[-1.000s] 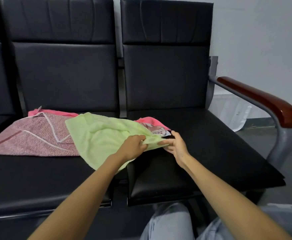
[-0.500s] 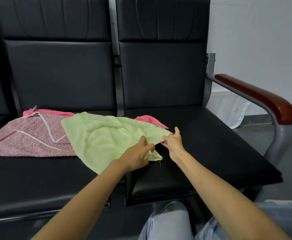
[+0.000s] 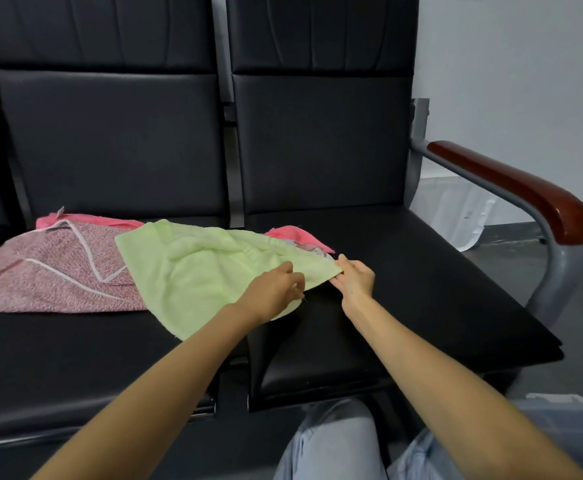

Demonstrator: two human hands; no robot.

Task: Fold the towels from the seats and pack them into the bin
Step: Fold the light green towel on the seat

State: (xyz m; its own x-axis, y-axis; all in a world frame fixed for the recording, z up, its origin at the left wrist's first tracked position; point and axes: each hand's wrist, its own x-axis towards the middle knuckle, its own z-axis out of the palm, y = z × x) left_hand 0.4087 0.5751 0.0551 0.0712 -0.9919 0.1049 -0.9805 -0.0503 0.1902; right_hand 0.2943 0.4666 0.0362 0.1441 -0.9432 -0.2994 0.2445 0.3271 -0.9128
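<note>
A light green towel (image 3: 200, 271) lies rumpled across the gap between two black seats. My left hand (image 3: 272, 291) pinches its near right edge with curled fingers. My right hand (image 3: 354, 277) pinches the towel's right corner just beside it. Under the green towel lie a speckled pink cloth with white trim (image 3: 48, 271) on the left seat and a plain pink towel (image 3: 297, 235), whose corner shows behind my right hand. No bin is clearly in view.
The right black seat (image 3: 421, 289) has a grey metal armrest topped with red-brown wood (image 3: 511, 188). A white plastic sheet (image 3: 466, 216) lies on the floor behind it. My knees in light jeans (image 3: 331, 445) are at the bottom edge.
Both hands shifted along the green towel's right edge. The right hand now holds the corner and has drawn it a little to the right, covering the printed cloth seen earlier.
</note>
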